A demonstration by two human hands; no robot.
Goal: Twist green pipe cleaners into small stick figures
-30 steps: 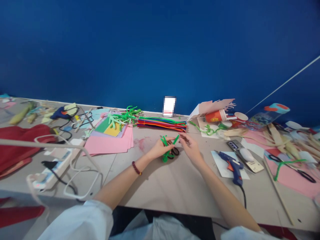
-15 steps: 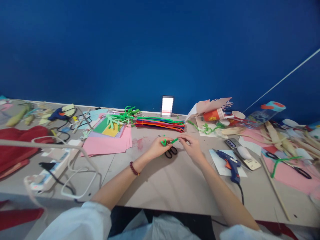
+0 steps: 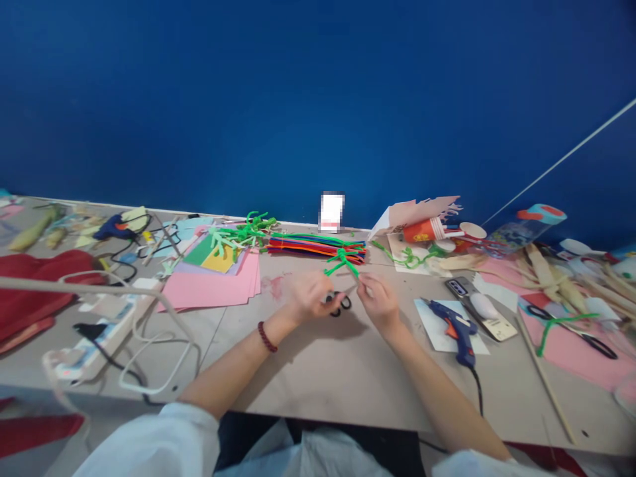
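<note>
My right hand (image 3: pixel 378 299) pinches the lower end of a green pipe cleaner (image 3: pixel 342 257), which is twisted into a branching shape. Its branches spread up and to the left, in front of a bundle of coloured pipe cleaners (image 3: pixel 303 246). Motion smears my left hand (image 3: pixel 312 295), just left of the green piece; its finger positions are unclear, and it appears apart from the piece. Between the two hands, black-handled scissors (image 3: pixel 346 302) lie on the table, partly hidden by my left hand.
Pink paper (image 3: pixel 209 289) and green pipe-cleaner sprigs (image 3: pixel 248 228) lie to the left, beyond a power strip (image 3: pixel 106 331) with loose cables. A blue glue gun (image 3: pixel 456 324), a phone (image 3: pixel 489 310) and a wooden stick (image 3: pixel 546 381) are on the right. A paper cup (image 3: pixel 422 230) lies farther back.
My left hand has come off the green pipe cleaner and shifted slightly left and down. The piece now stands up from my right hand, its branches showing.
</note>
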